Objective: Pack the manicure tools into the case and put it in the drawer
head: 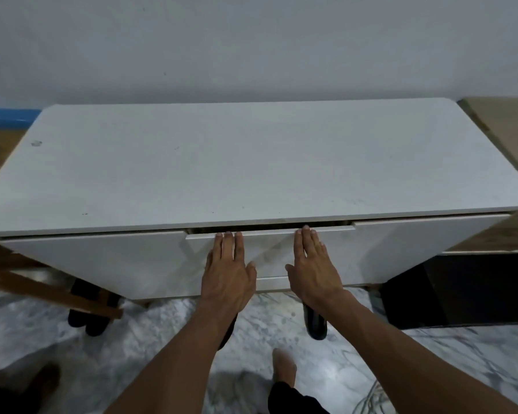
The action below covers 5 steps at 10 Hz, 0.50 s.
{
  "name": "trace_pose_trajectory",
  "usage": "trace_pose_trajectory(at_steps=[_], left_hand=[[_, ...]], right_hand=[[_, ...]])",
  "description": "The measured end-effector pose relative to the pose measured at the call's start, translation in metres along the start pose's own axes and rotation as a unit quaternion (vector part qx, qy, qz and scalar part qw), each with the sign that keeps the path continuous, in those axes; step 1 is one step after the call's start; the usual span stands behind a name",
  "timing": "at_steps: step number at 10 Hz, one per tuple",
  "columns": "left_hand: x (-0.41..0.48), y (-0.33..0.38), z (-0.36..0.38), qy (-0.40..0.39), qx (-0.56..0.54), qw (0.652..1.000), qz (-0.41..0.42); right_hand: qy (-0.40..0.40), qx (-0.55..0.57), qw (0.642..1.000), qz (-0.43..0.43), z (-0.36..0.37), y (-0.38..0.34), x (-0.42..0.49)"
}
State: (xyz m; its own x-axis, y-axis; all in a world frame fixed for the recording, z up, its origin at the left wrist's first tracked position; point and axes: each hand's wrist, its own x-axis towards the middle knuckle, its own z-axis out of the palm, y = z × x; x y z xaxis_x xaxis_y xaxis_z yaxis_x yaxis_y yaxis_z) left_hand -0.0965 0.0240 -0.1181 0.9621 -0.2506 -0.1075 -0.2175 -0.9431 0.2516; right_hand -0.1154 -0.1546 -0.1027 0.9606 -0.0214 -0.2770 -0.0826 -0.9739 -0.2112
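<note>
Left hand (226,271) and right hand (313,268) flat, fingers straight, on drawer (269,249), frame centre; fingertips at its top gap risk pinching.

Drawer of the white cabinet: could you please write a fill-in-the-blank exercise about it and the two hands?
The left hand and the right hand press on the drawer front with fingers ____, not curled.
The drawer front sits in the ____ of the white cabinet, not at either end.
Above its top edge a narrow dark ____ shows.
Missing words: straight; middle; gap
</note>
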Motion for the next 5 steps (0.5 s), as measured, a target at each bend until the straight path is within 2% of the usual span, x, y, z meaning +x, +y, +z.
trace_pose_trajectory(at_steps=[2, 4, 5], left_hand=[[0.018, -0.005, 0.001, 0.019, -0.029, 0.999, 0.002], [0.021, -0.005, -0.003, -0.002, -0.065, 0.998, -0.005], [0.016, -0.008, -0.016, -0.042, -0.107, 0.993, -0.015]], right_hand=[[0.017, 0.028, 0.999, -0.002, -0.004, -0.001, 0.016], [-0.009, 0.042, 0.999, -0.011, -0.01, 0.001, 0.016], [-0.037, 0.055, 0.998, -0.022, -0.03, 0.006, 0.014]])
